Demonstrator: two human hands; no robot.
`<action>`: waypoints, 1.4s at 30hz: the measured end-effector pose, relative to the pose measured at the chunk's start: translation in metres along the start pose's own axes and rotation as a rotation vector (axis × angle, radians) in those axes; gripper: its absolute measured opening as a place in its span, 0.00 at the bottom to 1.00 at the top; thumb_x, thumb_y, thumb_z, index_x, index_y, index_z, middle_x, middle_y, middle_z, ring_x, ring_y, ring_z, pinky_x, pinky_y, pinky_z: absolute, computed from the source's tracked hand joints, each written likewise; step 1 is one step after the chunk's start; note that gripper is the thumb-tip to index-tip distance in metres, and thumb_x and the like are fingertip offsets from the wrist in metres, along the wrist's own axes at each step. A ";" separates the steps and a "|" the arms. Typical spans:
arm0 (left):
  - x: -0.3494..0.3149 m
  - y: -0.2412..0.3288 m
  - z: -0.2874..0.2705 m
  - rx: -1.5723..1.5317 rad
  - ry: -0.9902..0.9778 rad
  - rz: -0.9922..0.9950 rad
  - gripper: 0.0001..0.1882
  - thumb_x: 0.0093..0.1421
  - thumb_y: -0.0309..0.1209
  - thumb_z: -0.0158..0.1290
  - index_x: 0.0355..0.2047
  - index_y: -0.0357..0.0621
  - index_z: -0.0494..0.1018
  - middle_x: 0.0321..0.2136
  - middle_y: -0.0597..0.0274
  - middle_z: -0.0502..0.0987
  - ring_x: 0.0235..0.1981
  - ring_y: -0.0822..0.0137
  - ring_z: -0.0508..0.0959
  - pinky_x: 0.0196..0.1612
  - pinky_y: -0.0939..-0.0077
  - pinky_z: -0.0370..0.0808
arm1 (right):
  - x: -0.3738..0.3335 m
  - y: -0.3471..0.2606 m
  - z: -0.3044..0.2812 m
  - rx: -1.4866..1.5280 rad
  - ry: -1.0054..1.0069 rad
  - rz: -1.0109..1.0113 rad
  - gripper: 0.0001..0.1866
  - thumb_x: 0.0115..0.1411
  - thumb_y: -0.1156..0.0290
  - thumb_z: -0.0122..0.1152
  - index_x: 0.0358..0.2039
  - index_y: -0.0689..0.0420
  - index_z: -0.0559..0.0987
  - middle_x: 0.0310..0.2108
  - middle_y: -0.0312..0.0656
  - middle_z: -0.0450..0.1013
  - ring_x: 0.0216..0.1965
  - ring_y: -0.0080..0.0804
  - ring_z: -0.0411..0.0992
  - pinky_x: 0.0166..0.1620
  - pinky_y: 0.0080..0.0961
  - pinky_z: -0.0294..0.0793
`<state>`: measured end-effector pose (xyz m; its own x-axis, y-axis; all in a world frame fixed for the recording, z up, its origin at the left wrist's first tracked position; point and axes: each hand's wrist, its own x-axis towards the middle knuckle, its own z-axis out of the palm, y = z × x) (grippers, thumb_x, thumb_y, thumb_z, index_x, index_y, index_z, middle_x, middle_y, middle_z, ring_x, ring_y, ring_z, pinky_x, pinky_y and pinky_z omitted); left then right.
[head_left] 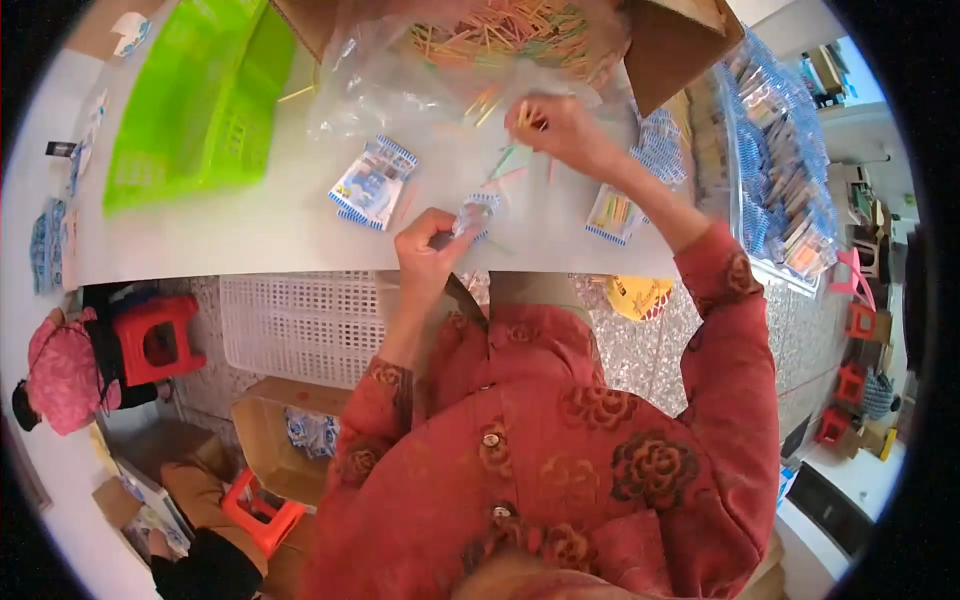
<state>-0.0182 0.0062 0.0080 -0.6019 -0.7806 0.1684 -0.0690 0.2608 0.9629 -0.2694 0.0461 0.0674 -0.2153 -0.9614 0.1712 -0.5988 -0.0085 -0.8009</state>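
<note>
**Two hands at a white table with small packets and coloured sticks**

Head view: The left hand is in the middle of the frame, at the near edge of the white table. Its fingers are closed around a small clear plastic packet with a blue-striped edge, which it pinches at one end. The right hand is higher, in the upper middle of the frame. Its fingers are closed on a few thin coloured sticks, pinched between thumb and fingertips. Just above it, a clear plastic bag full of thin coloured sticks lies open inside a brown cardboard box.

On the table, left of the left hand, lies a flat blue-and-white packet. Another filled small packet lies to the right, under the right forearm. A bright green plastic basket stands in the upper left. At the right side a tray with many blue-edged packets is seen. Below the table edge a white plastic crate rests on the floor, and a red plastic stool stands at the left.
</note>
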 end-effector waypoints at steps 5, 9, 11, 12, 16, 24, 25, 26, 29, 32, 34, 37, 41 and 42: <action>0.002 0.002 0.003 -0.019 0.006 -0.005 0.08 0.47 0.23 0.62 0.22 0.36 0.73 0.19 0.69 0.72 0.21 0.81 0.67 0.24 0.84 0.66 | -0.016 0.022 0.030 -0.280 -0.012 -0.122 0.07 0.51 0.75 0.58 0.31 0.63 0.76 0.24 0.44 0.73 0.22 0.27 0.70 0.27 0.25 0.69; -0.001 0.001 -0.002 -0.067 0.009 -0.025 0.07 0.47 0.23 0.62 0.22 0.36 0.73 0.19 0.69 0.72 0.20 0.82 0.67 0.24 0.85 0.65 | -0.018 -0.031 0.012 0.126 -0.063 0.076 0.05 0.54 0.74 0.58 0.29 0.62 0.76 0.24 0.37 0.73 0.22 0.21 0.68 0.25 0.20 0.67; -0.002 0.000 -0.002 -0.051 0.005 -0.029 0.07 0.47 0.23 0.62 0.22 0.37 0.73 0.19 0.70 0.72 0.20 0.82 0.67 0.24 0.85 0.65 | -0.022 -0.064 0.001 0.367 -0.128 0.175 0.05 0.55 0.73 0.58 0.29 0.62 0.77 0.25 0.35 0.72 0.22 0.18 0.67 0.25 0.17 0.66; -0.002 -0.002 -0.001 -0.054 0.004 -0.016 0.07 0.47 0.23 0.62 0.22 0.37 0.73 0.19 0.70 0.72 0.20 0.82 0.67 0.24 0.85 0.65 | -0.025 -0.073 -0.002 0.454 -0.151 0.178 0.05 0.56 0.72 0.58 0.29 0.61 0.77 0.25 0.33 0.72 0.22 0.16 0.67 0.25 0.15 0.66; -0.003 -0.010 0.001 -0.079 0.005 -0.022 0.07 0.47 0.22 0.62 0.22 0.37 0.73 0.19 0.70 0.72 0.21 0.82 0.67 0.24 0.85 0.65 | -0.031 -0.089 0.001 0.624 -0.237 0.219 0.05 0.56 0.71 0.60 0.29 0.60 0.77 0.25 0.32 0.71 0.22 0.16 0.65 0.25 0.14 0.65; -0.003 -0.014 0.004 -0.125 -0.019 0.049 0.07 0.46 0.21 0.62 0.22 0.37 0.73 0.19 0.69 0.72 0.21 0.80 0.68 0.25 0.84 0.66 | -0.035 -0.078 0.017 0.518 -0.275 0.237 0.05 0.57 0.71 0.60 0.30 0.59 0.77 0.22 0.30 0.69 0.22 0.13 0.64 0.24 0.14 0.65; -0.003 -0.016 0.004 -0.170 -0.020 0.044 0.07 0.46 0.21 0.62 0.22 0.37 0.73 0.19 0.68 0.72 0.22 0.80 0.68 0.25 0.84 0.66 | -0.036 -0.079 0.017 0.471 -0.260 0.217 0.06 0.57 0.70 0.60 0.31 0.59 0.77 0.22 0.29 0.69 0.22 0.13 0.64 0.24 0.14 0.64; -0.003 -0.017 0.004 -0.170 -0.019 0.044 0.07 0.46 0.21 0.62 0.22 0.37 0.73 0.19 0.68 0.72 0.22 0.80 0.68 0.25 0.84 0.66 | -0.037 -0.081 0.017 0.471 -0.260 0.217 0.06 0.57 0.70 0.60 0.31 0.59 0.77 0.22 0.29 0.69 0.22 0.13 0.64 0.24 0.14 0.64; -0.003 -0.015 0.004 -0.199 -0.024 0.038 0.07 0.46 0.21 0.62 0.22 0.37 0.73 0.19 0.69 0.72 0.22 0.80 0.68 0.26 0.84 0.66 | -0.039 -0.084 0.018 0.299 -0.262 0.206 0.04 0.57 0.72 0.59 0.31 0.59 0.77 0.22 0.29 0.70 0.23 0.12 0.64 0.25 0.14 0.64; -0.002 -0.011 0.004 -0.192 -0.018 -0.003 0.07 0.47 0.20 0.62 0.23 0.36 0.73 0.19 0.70 0.72 0.23 0.80 0.68 0.26 0.85 0.66 | -0.042 -0.085 0.022 0.242 -0.200 -0.013 0.03 0.57 0.74 0.58 0.31 0.60 0.77 0.23 0.30 0.70 0.24 0.12 0.65 0.26 0.14 0.64; -0.002 -0.016 0.002 -0.238 -0.036 -0.040 0.07 0.47 0.20 0.62 0.23 0.36 0.73 0.19 0.70 0.71 0.23 0.81 0.68 0.26 0.85 0.66 | -0.040 -0.092 0.020 0.164 -0.219 -0.074 0.02 0.56 0.77 0.58 0.31 0.60 0.77 0.24 0.30 0.71 0.26 0.12 0.65 0.28 0.14 0.64; 0.000 -0.010 0.002 -0.280 -0.058 -0.063 0.07 0.48 0.20 0.61 0.22 0.36 0.73 0.19 0.70 0.71 0.23 0.81 0.67 0.26 0.85 0.65 | -0.038 -0.088 0.019 0.131 -0.220 -0.102 0.03 0.55 0.76 0.59 0.31 0.61 0.77 0.24 0.31 0.72 0.27 0.13 0.66 0.29 0.14 0.66; 0.001 -0.008 0.001 -0.211 -0.082 -0.057 0.06 0.48 0.21 0.61 0.22 0.36 0.73 0.19 0.70 0.71 0.22 0.81 0.67 0.26 0.85 0.66 | -0.032 -0.088 0.013 0.065 -0.300 -0.022 0.04 0.55 0.75 0.60 0.32 0.61 0.77 0.25 0.32 0.73 0.27 0.13 0.67 0.30 0.15 0.67; 0.002 -0.008 0.001 -0.185 -0.091 -0.034 0.06 0.48 0.21 0.61 0.24 0.36 0.74 0.20 0.69 0.72 0.23 0.81 0.68 0.27 0.84 0.67 | -0.030 -0.086 0.013 0.089 -0.295 0.005 0.05 0.55 0.75 0.60 0.32 0.61 0.77 0.25 0.32 0.73 0.27 0.13 0.67 0.30 0.15 0.67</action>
<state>-0.0194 0.0029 0.0004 -0.6717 -0.7304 0.1236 0.0517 0.1202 0.9914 -0.2017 0.0724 0.1233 0.0232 -0.9997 0.0033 -0.5252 -0.0150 -0.8509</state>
